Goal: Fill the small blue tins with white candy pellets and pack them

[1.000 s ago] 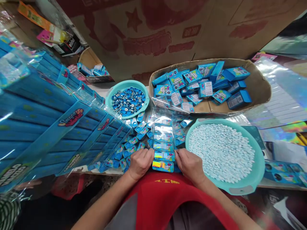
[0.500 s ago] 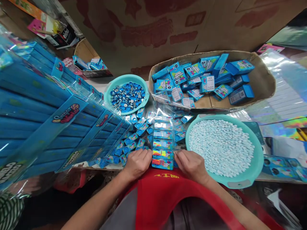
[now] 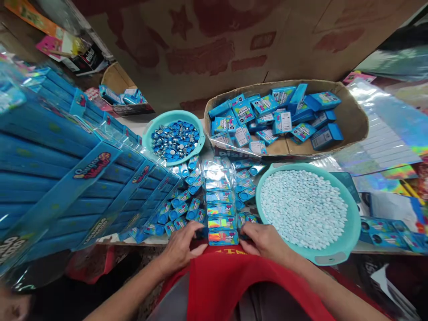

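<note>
Left fingers (image 3: 193, 229), parted from thumb; right fingers (image 3: 250, 229), curled, grip undetermined; wrapped column of blue packs (image 3: 221, 209), one, between. Turquoise basins, two: smaller (image 3: 174, 116), blue-and-silver discs (image 3: 175, 140); larger (image 3: 353, 223), pale tablets (image 3: 304, 207). Cardboard tray (image 3: 355, 120), one: blue boxes (image 3: 265, 105).

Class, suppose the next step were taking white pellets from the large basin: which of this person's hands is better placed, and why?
Right, most likely. The right hand is close beside the large basin; the left hand is farther from it, across the row of blue packs.
</note>
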